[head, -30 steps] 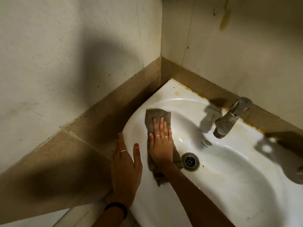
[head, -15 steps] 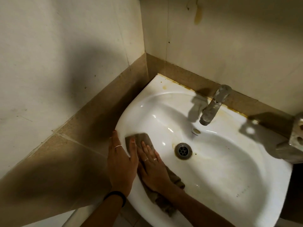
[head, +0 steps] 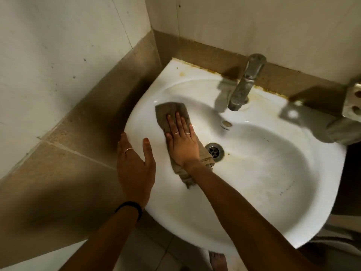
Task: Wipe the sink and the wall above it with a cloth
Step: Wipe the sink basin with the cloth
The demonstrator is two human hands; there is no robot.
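flat right hand point(head: 182, 144) presses the brown cloth point(head: 172, 114) against the sink point(head: 254, 182) bowl's left inner slope, fingers straight, not curled round it. left hand point(head: 134, 165) lies open on the sink's left rim, thumb spread. cloth tail trails beside the drain point(head: 214, 151), possibly touching it.

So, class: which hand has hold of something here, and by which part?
The right hand presses flat on the cloth's middle; the left hand rests on the sink rim.
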